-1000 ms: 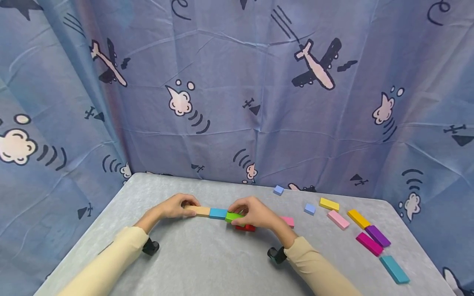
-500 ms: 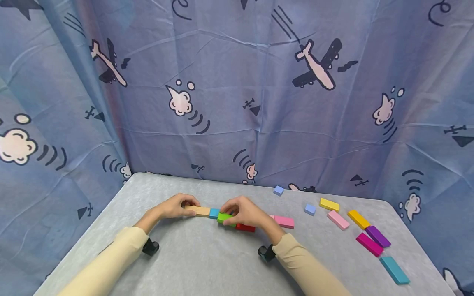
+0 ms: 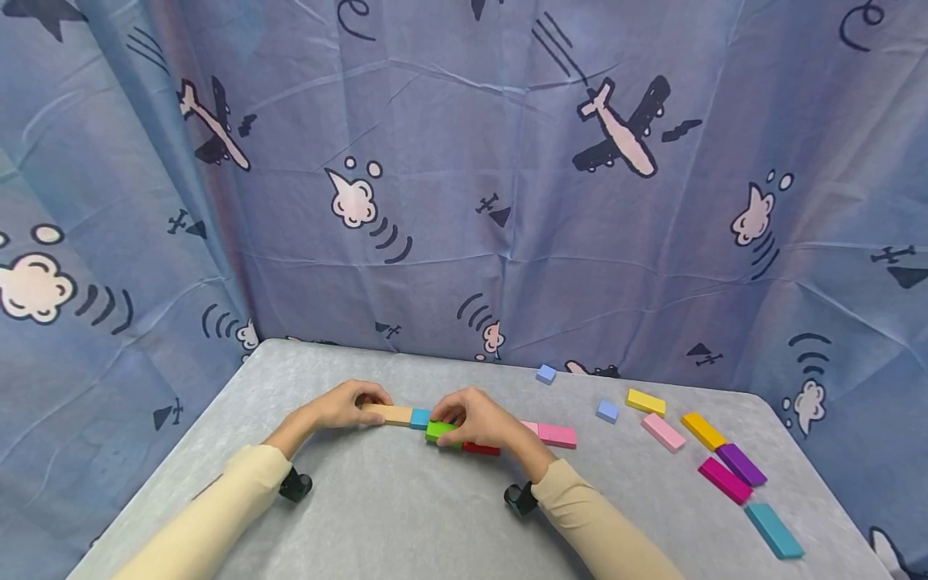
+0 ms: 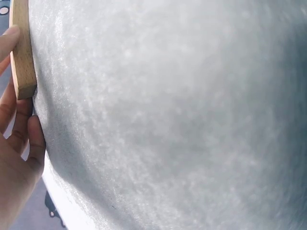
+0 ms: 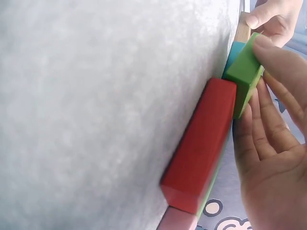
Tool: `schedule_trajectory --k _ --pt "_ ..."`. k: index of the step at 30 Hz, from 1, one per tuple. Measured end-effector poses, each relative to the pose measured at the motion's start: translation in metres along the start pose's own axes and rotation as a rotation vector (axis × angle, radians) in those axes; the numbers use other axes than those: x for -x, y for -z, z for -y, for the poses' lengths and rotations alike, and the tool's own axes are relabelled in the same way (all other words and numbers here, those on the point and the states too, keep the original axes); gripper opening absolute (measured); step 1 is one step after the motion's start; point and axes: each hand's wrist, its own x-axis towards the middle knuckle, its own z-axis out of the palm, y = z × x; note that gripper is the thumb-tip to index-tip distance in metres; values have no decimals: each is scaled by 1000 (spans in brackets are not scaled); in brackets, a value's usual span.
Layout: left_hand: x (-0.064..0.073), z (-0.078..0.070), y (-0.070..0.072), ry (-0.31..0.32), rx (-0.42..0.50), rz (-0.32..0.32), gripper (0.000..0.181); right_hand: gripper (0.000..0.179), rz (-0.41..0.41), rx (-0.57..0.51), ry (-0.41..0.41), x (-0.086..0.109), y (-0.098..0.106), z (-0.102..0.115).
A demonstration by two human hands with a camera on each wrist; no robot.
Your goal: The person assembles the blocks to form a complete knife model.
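My left hand [image 3: 346, 405] pinches the left end of a natural wood block [image 3: 394, 415], thumb on its near side. Against its right end is a blue block [image 3: 420, 419]. A bright green block [image 3: 441, 433] is pinched between thumb and fingers of my right hand [image 3: 482, 419]. In the right wrist view this green block [image 5: 247, 67] overlaps the blue one and sits right at the end of a red block [image 5: 201, 141]. A thin green strip shows along the red block's far side. Light pink [image 3: 532, 426] and pink [image 3: 557, 436] blocks extend the line rightward, partly behind my right wrist.
Two small light blue blocks [image 3: 607, 411] lie toward the back. On the right are loose yellow [image 3: 645, 402], pink [image 3: 663, 432], orange [image 3: 703, 431], purple [image 3: 741, 464], magenta [image 3: 725, 480] and teal [image 3: 774, 531] blocks. A patterned curtain [image 3: 435, 201] hangs behind the grey table [image 3: 406, 515].
The right hand has slid a little left with the green block, covering more of the blue block and uncovering more of the red and pink ones. My left hand has stayed put.
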Motion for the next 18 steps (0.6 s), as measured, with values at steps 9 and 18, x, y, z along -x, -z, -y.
schedule_trajectory --k 9,18 --pt "0 0 -1 -1 -2 -7 21 28 3 -1 24 -2 -2 -3" --pt "1 -4 -1 -13 11 -18 22 30 19 -13 25 -1 -1 -1"
